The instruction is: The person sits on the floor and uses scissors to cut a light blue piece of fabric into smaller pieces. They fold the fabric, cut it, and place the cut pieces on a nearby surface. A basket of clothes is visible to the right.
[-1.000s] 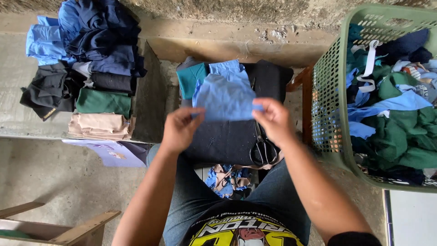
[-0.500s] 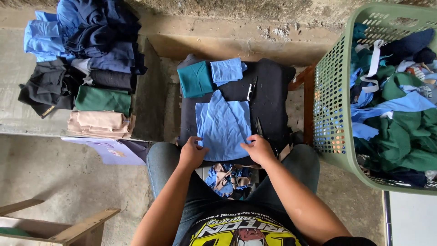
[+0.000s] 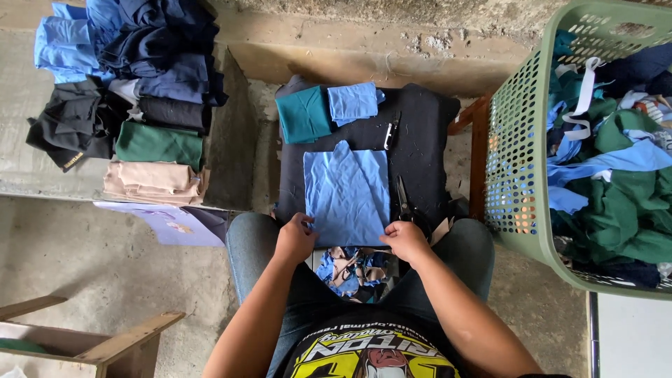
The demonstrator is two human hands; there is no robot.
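- Nearest the camera, I log the person's lap: dark printed shirt, jeans, and a heap of small fabric scraps [image 3: 350, 269] lying between the knees.
- Left hand [image 3: 295, 239]: fingers curled, pinching the near left corner of the light blue cloth piece [image 3: 348, 192]. Grip looks closed on the edge.
- Right hand [image 3: 404, 240]: fingers bent down onto the near right corner of the same piece; I read it as pinched, thumb hidden under the hand.
- Light blue cloth piece lies flat and spread on the black padded board [image 3: 427, 140], its near edge at the hands, its far edge with a small raised tab.
- Scissors [image 3: 404, 199] lie on the board just beside the right edge of the cloth, blades pointing away.
- Farther on the board: a folded teal piece [image 3: 303, 114] and a folded light blue piece [image 3: 353, 102], touching each other; a small dark clip-like tool [image 3: 389, 133] to their right, kind unclear.
- Right of the board: green plastic laundry basket [image 3: 514, 175] holding green, blue and navy fabric.
- Far left, on the concrete ledge [image 3: 21, 178]: stacks of folded clothes [image 3: 150, 105] in beige, green, black, navy and light blue.
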